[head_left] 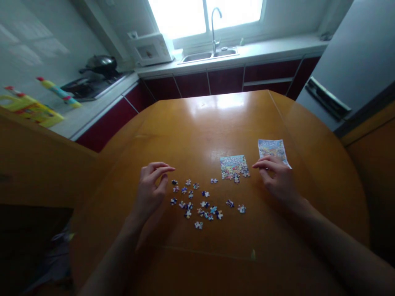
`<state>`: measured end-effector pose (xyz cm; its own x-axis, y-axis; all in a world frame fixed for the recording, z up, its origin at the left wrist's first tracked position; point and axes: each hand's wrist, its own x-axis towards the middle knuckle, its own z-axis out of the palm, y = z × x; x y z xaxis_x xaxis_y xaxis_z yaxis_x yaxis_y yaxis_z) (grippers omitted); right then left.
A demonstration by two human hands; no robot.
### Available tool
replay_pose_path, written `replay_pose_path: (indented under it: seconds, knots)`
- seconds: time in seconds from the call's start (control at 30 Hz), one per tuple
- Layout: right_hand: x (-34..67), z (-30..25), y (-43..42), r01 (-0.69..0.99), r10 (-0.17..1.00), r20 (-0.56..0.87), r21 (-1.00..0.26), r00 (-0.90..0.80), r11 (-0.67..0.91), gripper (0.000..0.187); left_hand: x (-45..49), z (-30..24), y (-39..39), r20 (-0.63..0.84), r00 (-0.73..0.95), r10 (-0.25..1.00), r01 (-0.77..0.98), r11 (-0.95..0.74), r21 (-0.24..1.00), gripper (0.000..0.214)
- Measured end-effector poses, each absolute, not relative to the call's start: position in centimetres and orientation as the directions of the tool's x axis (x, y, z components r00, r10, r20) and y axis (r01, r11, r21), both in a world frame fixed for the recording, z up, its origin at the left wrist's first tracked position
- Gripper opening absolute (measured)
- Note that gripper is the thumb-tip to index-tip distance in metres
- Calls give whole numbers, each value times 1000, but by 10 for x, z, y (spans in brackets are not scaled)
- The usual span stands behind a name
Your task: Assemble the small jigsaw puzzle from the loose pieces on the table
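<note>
My left hand (153,183) is just left of the loose jigsaw pieces (190,194), its thumb apart from the fingers and nothing between them. Several of these small pieces lie scattered across the middle of the wooden table, some touching or overlapping. To their upper right is a partly joined jigsaw puzzle (233,165) with a ragged lower edge. My right hand (275,176) is right of that puzzle, fingers bent and apart from the thumb, with no piece visible in it. Behind its fingers lies a printed picture sheet (271,148), its lower part covered by the hand.
The rounded wooden table (185,131) reaches toward a counter with a sink (212,55) and a microwave (151,49). On the left are a wok (101,64) on a stove and yellow bottles (33,109). A grey refrigerator (348,53) stands at the right.
</note>
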<state>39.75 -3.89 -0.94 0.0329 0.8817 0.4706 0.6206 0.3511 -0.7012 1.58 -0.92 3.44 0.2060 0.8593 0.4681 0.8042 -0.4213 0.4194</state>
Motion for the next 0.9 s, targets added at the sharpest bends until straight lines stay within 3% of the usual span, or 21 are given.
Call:
replay_pose_path:
  seconds: [0.13, 0.4, 0.9]
  knots:
    - [398, -13, -39, 632, 879, 475, -692, 35, 348, 19, -4, 28, -14, 443, 169, 880, 806, -382, 453, 17]
    - [399, -19, -39, 654, 889, 450, -698, 82, 293, 17, -6, 7, -12, 372, 412, 832, 731, -545, 410, 10]
    - [406, -15, -39, 690, 879, 462, -675, 119, 262, 17, 2, 19, -26, 160, 610, 776, 635, -600, 488, 5]
